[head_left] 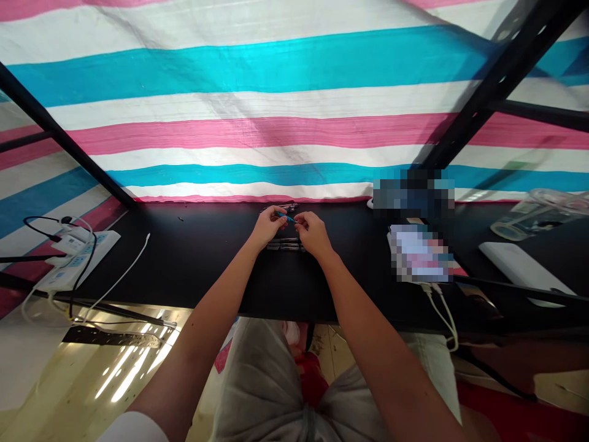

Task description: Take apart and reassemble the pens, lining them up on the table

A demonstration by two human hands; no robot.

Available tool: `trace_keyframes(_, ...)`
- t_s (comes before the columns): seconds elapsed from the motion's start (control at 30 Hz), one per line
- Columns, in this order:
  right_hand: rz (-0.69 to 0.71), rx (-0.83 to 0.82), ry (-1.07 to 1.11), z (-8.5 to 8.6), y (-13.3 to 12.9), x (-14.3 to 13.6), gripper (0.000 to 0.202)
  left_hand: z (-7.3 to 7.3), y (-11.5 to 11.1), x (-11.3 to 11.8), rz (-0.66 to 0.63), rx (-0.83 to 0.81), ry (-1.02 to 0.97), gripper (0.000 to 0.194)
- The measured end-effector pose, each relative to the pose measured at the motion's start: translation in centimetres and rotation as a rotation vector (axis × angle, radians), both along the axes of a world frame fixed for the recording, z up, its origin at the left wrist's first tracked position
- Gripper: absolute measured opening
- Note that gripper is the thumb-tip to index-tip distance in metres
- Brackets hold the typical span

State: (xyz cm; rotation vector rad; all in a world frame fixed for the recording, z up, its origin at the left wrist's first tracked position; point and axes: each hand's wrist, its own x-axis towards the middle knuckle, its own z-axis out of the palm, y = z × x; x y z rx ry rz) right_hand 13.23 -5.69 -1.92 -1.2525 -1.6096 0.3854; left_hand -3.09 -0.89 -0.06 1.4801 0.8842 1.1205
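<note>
A slim blue pen (287,217) is held just above the black tabletop. My left hand (268,227) is closed on its body with thumb and fingers. At the pen's right end the fingertips of my right hand (313,233) are pinched together; the small part between them is mostly hidden. Close in front of my hands lies a row of several pens (283,244), side by side on the table. Behind my hands are more thin pens (289,207), partly covered by my fingers.
A white power strip (83,264) with plugs and cables is at the left end of the black table (193,258). To the right sit a blurred-out object (418,255) with white cables, a white box-like item (519,267) and a clear plastic container (529,215). Striped sheeting (276,132) hangs behind.
</note>
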Motion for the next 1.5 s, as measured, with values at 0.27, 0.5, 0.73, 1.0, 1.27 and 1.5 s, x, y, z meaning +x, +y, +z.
trace_keyframes(0.27,0.003,0.019,-0.007,0.23,-0.14,-0.02,0.021,0.1,0.01,-0.01,0.034,0.043,0.047,0.02)
trace_keyframes(0.5,-0.004,0.041,-0.028,0.48,-0.31,-0.04,0.022,-0.15,0.21,-0.36,0.083,0.093,0.178,0.027)
trace_keyframes(0.73,0.021,-0.004,0.023,0.12,-0.12,-0.05,0.023,0.49,-0.06,-0.19,-0.005,0.14,0.096,0.017)
trace_keyframes(1.0,-0.004,0.026,-0.009,0.4,-0.26,-0.18,0.019,0.61,-0.26,-0.28,0.224,0.211,0.272,0.027)
trace_keyframes(1.27,0.018,0.002,0.025,0.08,-0.07,-0.13,0.023,0.37,-0.13,-0.46,0.032,0.274,0.22,0.009)
trace_keyframes(1.5,-0.006,0.093,-0.006,0.12,-0.02,-0.08,0.019,0.25,0.01,-0.15,0.18,0.212,0.221,0.016)
